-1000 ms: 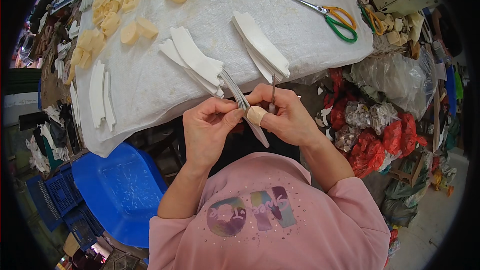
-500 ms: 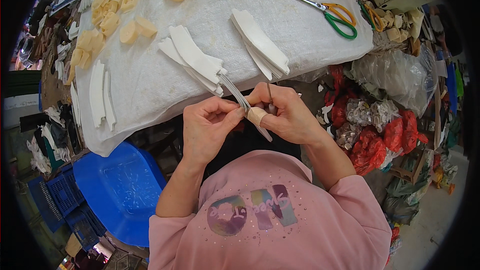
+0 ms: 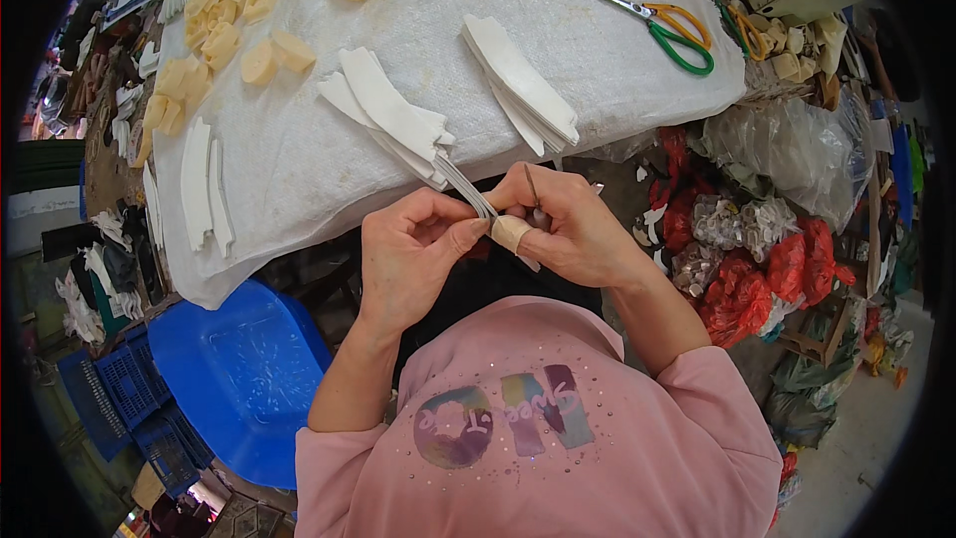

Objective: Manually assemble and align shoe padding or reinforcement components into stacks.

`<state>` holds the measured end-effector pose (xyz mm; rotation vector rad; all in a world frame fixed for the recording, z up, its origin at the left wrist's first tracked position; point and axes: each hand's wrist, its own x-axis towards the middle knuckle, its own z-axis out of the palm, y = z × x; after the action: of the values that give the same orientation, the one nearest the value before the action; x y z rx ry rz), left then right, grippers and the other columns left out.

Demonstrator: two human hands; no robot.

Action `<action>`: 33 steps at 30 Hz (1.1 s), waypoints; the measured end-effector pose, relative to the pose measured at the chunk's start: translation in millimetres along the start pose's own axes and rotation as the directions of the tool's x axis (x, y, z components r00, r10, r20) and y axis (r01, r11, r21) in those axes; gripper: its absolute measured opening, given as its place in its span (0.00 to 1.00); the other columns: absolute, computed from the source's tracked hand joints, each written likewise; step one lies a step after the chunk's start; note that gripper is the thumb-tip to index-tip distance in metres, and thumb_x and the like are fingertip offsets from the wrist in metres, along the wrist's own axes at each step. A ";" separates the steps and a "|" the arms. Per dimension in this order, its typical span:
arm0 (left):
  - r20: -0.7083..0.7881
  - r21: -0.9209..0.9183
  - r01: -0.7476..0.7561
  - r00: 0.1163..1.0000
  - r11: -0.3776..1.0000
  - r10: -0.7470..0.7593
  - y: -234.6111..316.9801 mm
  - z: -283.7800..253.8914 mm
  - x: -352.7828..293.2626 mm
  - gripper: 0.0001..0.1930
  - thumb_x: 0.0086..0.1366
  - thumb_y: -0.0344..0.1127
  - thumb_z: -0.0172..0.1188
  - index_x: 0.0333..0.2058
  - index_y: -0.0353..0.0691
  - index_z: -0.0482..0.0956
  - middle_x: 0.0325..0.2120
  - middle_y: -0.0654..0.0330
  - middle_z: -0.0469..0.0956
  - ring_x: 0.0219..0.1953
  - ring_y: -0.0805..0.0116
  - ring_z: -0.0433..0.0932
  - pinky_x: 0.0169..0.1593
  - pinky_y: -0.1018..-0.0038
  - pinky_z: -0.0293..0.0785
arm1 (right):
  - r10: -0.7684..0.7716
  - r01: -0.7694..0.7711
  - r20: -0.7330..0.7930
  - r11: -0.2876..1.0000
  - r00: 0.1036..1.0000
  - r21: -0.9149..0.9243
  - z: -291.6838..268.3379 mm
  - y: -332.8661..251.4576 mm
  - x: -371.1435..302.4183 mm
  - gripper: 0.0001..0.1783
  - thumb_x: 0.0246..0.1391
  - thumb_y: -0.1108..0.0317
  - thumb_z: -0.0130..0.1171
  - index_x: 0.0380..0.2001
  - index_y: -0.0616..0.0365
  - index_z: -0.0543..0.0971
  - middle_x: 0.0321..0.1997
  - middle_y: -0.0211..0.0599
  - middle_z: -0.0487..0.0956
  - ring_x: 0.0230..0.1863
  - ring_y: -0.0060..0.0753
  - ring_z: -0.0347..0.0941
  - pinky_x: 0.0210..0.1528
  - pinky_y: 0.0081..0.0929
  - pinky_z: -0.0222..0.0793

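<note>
Two hands close on a sheaf of thin white strips

Nearest, the pink shirt [image 3: 528,408] fills the lower centre. Just above it, the left hand [image 3: 406,244] and right hand [image 3: 578,239] nearly meet mid-frame over the thin white strips [image 3: 464,183]. The left fingers are pinched narrow, thumb against forefinger, on the strips' lower part; the right fingers curl round the same spot, a tan wrap [image 3: 511,230] covering the thumb. Gripping from both sides presumably keeps the sheaf together and its edges in line. A slim dark tool [image 3: 533,184] juts up from the right fingers, perhaps kept there to stay handy; its tip is too small to read.

At lower left lies a blue plastic tub or seat [image 3: 239,379]; at right, below the bench corner, red plastic bags [image 3: 737,294].

Beyond the hands is the bench [image 3: 289,179] under pale sheeting, probably laid to keep the surface clean. A central stack [image 3: 386,105] points its near end at the hands; whether the held strips join it, I cannot tell. A second stack [image 3: 518,85] lies to its right, both seemingly angled for easy reach. Farther off, cream-coloured pieces [image 3: 221,12] cluster at upper left, and scissors [image 3: 672,30] rest closed at upper right, apparently set aside from the stacks.
</note>
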<state>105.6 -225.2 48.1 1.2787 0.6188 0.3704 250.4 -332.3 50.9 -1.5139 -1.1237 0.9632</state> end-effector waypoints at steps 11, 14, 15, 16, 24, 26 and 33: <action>-0.006 0.055 0.016 1.000 0.998 -0.016 1.1 -1.3 -0.2 0.08 0.55 0.28 0.64 0.30 0.30 0.76 0.25 0.59 0.78 0.29 0.76 0.75 0.36 0.82 0.71 | 0.056 -0.056 0.001 0.998 0.998 0.031 -0.6 -3.8 -0.1 0.07 0.49 0.70 0.56 0.31 0.63 0.75 0.21 0.31 0.70 0.20 0.20 0.65 0.22 0.19 0.59; 0.008 0.084 -0.015 1.000 0.996 0.014 2.9 -0.7 0.7 0.06 0.56 0.27 0.61 0.29 0.30 0.76 0.25 0.59 0.77 0.28 0.77 0.76 0.34 0.82 0.73 | 0.115 -0.115 0.012 0.993 0.993 0.020 -2.0 -7.6 0.1 0.10 0.47 0.69 0.57 0.31 0.64 0.76 0.23 0.37 0.70 0.22 0.27 0.67 0.26 0.25 0.64; 0.016 0.095 -0.045 0.999 0.994 0.044 3.2 0.0 1.0 0.05 0.57 0.25 0.60 0.29 0.29 0.75 0.24 0.60 0.77 0.26 0.77 0.76 0.31 0.81 0.74 | 0.114 -0.114 0.009 0.993 0.993 0.018 -2.2 -7.7 0.0 0.10 0.47 0.69 0.57 0.32 0.64 0.76 0.24 0.38 0.70 0.23 0.27 0.67 0.27 0.25 0.64; 0.016 0.094 -0.045 0.999 0.995 0.044 2.7 0.6 1.2 0.05 0.57 0.25 0.60 0.29 0.29 0.75 0.24 0.60 0.77 0.26 0.77 0.76 0.31 0.81 0.74 | 0.114 -0.114 0.009 0.993 0.993 0.018 -2.2 -7.1 -0.1 0.10 0.47 0.69 0.57 0.32 0.64 0.76 0.24 0.38 0.70 0.23 0.27 0.67 0.27 0.25 0.64; -0.012 0.043 -0.036 0.999 0.998 0.036 -1.1 1.0 1.1 0.04 0.56 0.23 0.58 0.29 0.28 0.74 0.25 0.59 0.76 0.27 0.76 0.76 0.32 0.80 0.75 | 0.083 -0.083 -0.004 0.997 0.997 0.000 0.9 -1.2 -0.1 0.09 0.48 0.69 0.56 0.32 0.64 0.76 0.25 0.40 0.71 0.23 0.29 0.69 0.26 0.24 0.64; -0.043 0.028 -0.057 0.997 0.998 0.059 -3.4 3.6 0.7 0.04 0.56 0.22 0.58 0.29 0.27 0.74 0.25 0.59 0.76 0.27 0.76 0.76 0.32 0.80 0.75 | 0.050 -0.050 -0.012 0.999 0.999 0.003 3.2 1.1 0.3 0.09 0.48 0.69 0.57 0.32 0.64 0.76 0.24 0.38 0.71 0.22 0.26 0.69 0.25 0.22 0.64; -0.025 -0.049 -0.125 0.992 0.991 0.124 -4.7 -0.2 -0.8 0.04 0.55 0.22 0.59 0.30 0.27 0.74 0.25 0.59 0.76 0.28 0.75 0.75 0.32 0.79 0.76 | 0.166 -0.163 0.001 0.965 0.986 0.204 6.8 6.6 1.6 0.07 0.50 0.70 0.56 0.30 0.64 0.74 0.21 0.30 0.74 0.23 0.13 0.69 0.23 0.18 0.63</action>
<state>104.5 -226.7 43.7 1.2693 0.5466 0.5009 245.7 -329.7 43.0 -1.4602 -0.8686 1.1412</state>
